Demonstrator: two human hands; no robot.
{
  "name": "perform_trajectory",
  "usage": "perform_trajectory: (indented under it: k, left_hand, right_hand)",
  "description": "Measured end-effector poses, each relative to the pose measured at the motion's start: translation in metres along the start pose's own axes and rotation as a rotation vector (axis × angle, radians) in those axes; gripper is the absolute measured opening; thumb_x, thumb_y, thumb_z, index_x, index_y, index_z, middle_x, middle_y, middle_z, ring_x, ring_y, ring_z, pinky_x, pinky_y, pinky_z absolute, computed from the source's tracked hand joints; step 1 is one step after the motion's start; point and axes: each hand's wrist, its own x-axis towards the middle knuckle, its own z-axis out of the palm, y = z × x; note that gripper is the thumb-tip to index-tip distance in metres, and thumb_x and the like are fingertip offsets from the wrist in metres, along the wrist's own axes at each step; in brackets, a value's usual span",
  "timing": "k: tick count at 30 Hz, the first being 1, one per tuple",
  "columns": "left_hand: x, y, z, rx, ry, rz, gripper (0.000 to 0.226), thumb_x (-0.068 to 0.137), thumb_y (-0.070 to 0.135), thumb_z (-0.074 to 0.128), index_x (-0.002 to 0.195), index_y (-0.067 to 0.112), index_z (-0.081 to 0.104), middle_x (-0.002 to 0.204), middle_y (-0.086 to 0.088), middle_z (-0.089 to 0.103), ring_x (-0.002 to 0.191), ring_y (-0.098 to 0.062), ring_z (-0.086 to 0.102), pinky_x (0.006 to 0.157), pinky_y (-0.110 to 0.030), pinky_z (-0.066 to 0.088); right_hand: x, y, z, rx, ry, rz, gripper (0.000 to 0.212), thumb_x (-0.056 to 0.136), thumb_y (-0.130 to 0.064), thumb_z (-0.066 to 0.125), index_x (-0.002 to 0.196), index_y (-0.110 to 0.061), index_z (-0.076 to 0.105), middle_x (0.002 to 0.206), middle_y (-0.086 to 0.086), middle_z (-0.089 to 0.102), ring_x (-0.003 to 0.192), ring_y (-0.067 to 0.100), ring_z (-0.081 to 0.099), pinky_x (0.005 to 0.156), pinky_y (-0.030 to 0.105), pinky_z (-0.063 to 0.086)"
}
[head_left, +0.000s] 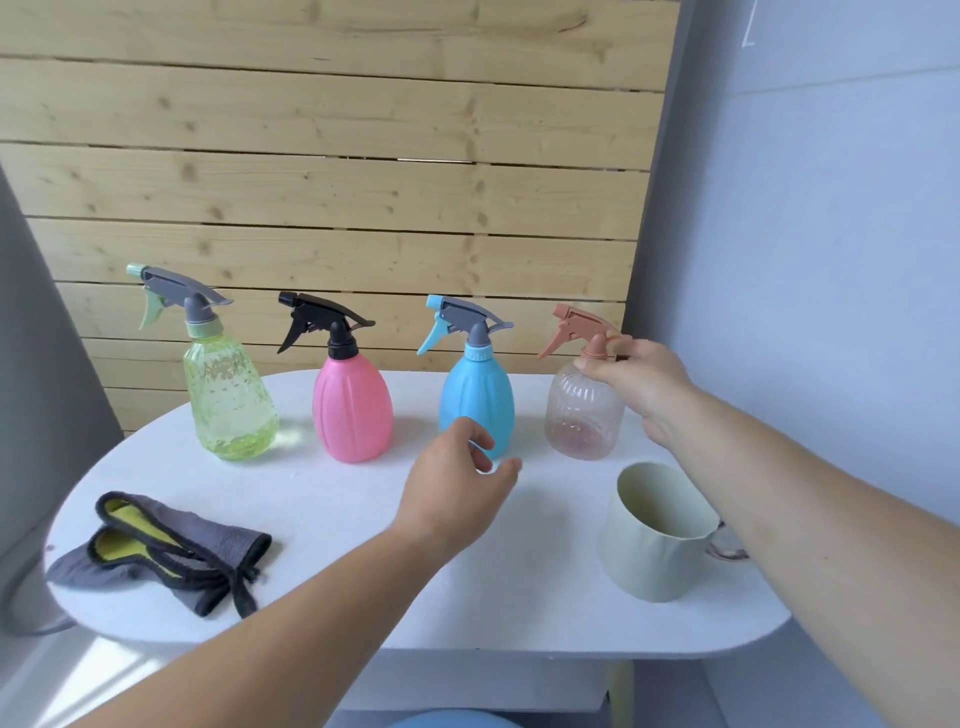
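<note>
Head camera shows the right hand (644, 387) with fingers and thumb curled round the neck of the clear spray bottle (582, 415), just under its terracotta trigger head (574, 323). The bottle's body stands upright on the white table (332, 519), below and left of the palm. The left hand (457, 488) hovers loosely curled, holding nothing, in front of the blue spray bottle (475, 395) beside it.

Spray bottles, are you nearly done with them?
Not yet, it looks like just the start. Done: nothing plain; all four bottles stand in a row, sprayers on. In hand: the right hand grips the clear bottle by its neck, while the left hand hovers empty before the blue bottle. Left, probably: its sprayer is not yet off, the cup looks empty, the cloth lies untouched.
</note>
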Motion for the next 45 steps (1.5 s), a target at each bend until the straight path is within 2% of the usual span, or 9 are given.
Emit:
perform_trajectory:
  k: [10, 15, 18, 24, 28, 31, 36, 41, 45]
  left_hand:
    - [-0.033, 0.015, -0.02, -0.06, -0.007, 0.045, 0.024, 0.094, 0.035, 0.069, 0.114, 0.026, 0.059, 0.108, 0.008, 0.064, 0.095, -0.014, 0.066, 0.085, -0.04, 0.059]
    - [-0.07, 0.035, -0.045, -0.274, -0.099, 0.133, 0.087, 0.08, 0.051, 0.084, 0.15, 0.036, 0.035, 0.149, 0.014, 0.04, 0.135, -0.004, 0.046, 0.109, -0.035, 0.05]
    - [-0.102, 0.039, -0.057, -0.3, -0.117, 0.171, 0.118, 0.059, 0.069, 0.088, 0.154, 0.047, 0.021, 0.156, 0.019, 0.035, 0.144, -0.004, 0.04, 0.118, -0.036, 0.041]
    - [-0.17, 0.027, -0.083, -0.401, -0.122, 0.17, 0.078, 0.072, 0.033, 0.094, 0.134, 0.033, 0.047, 0.122, 0.008, 0.065, 0.101, 0.002, 0.067, 0.084, -0.017, 0.054]
    - [-0.19, 0.011, -0.098, -0.825, -0.403, -0.158, 0.089, 0.064, 0.045, 0.086, 0.138, 0.015, 0.047, 0.118, -0.011, 0.073, 0.111, -0.024, 0.072, 0.096, -0.041, 0.06]
    - [-0.199, 0.001, -0.107, -1.066, -0.615, -0.292, 0.057, 0.075, 0.055, 0.071, 0.122, 0.024, 0.074, 0.123, -0.015, 0.072, 0.126, -0.042, 0.063, 0.11, -0.059, 0.048]
    - [-0.205, -0.011, -0.101, -0.878, -0.367, -0.228, 0.085, 0.068, 0.069, 0.074, 0.141, 0.034, 0.049, 0.142, -0.007, 0.061, 0.127, -0.021, 0.063, 0.103, -0.05, 0.056]
    - [-0.207, -0.008, -0.098, -0.39, -0.313, 0.083, 0.077, 0.065, 0.035, 0.089, 0.128, 0.038, 0.046, 0.115, -0.008, 0.062, 0.093, -0.007, 0.067, 0.082, -0.019, 0.056]
    - [-0.197, -0.018, -0.099, -0.728, -0.601, -0.132, 0.066, 0.075, 0.035, 0.072, 0.138, 0.021, 0.055, 0.136, -0.034, 0.055, 0.108, -0.029, 0.066, 0.104, -0.046, 0.055]
  right_hand:
    - [-0.035, -0.026, -0.014, 0.191, 0.062, -0.256, 0.018, 0.081, -0.008, 0.079, 0.094, -0.016, 0.07, 0.085, -0.009, 0.073, 0.079, 0.006, 0.067, 0.071, 0.008, 0.051]
    - [-0.108, -0.065, -0.03, 0.344, -0.068, -0.315, 0.023, 0.076, -0.016, 0.084, 0.093, -0.018, 0.068, 0.084, -0.011, 0.07, 0.082, 0.007, 0.067, 0.091, 0.031, 0.053]
    - [-0.157, -0.07, -0.029, 0.443, -0.187, -0.234, 0.021, 0.079, -0.02, 0.082, 0.087, -0.02, 0.063, 0.086, -0.004, 0.067, 0.078, 0.008, 0.067, 0.079, 0.031, 0.059]
    - [-0.231, -0.055, -0.02, 0.503, -0.286, -0.096, 0.009, 0.085, -0.017, 0.076, 0.084, -0.02, 0.067, 0.078, -0.006, 0.069, 0.071, 0.006, 0.07, 0.058, 0.021, 0.054]
    - [-0.255, -0.047, -0.014, 0.54, -0.366, 0.008, 0.006, 0.089, -0.017, 0.071, 0.085, -0.021, 0.069, 0.083, -0.002, 0.069, 0.084, 0.011, 0.067, 0.079, 0.029, 0.054]
    - [-0.264, -0.039, -0.012, 0.585, -0.412, 0.08, 0.007, 0.09, -0.017, 0.069, 0.086, -0.023, 0.07, 0.087, 0.001, 0.069, 0.094, 0.017, 0.067, 0.094, 0.042, 0.051]
    - [-0.273, -0.02, -0.008, 0.536, -0.345, 0.115, 0.003, 0.089, -0.017, 0.072, 0.091, -0.019, 0.071, 0.09, 0.003, 0.072, 0.094, 0.018, 0.069, 0.098, 0.048, 0.053]
    - [-0.273, -0.008, -0.004, 0.455, -0.309, 0.097, 0.009, 0.089, -0.021, 0.073, 0.096, -0.018, 0.069, 0.091, -0.001, 0.073, 0.09, 0.011, 0.068, 0.085, 0.037, 0.054]
    - [-0.268, -0.001, -0.007, 0.454, -0.406, 0.164, 0.005, 0.09, -0.023, 0.071, 0.093, -0.019, 0.069, 0.089, -0.001, 0.073, 0.09, 0.013, 0.066, 0.081, 0.037, 0.047]
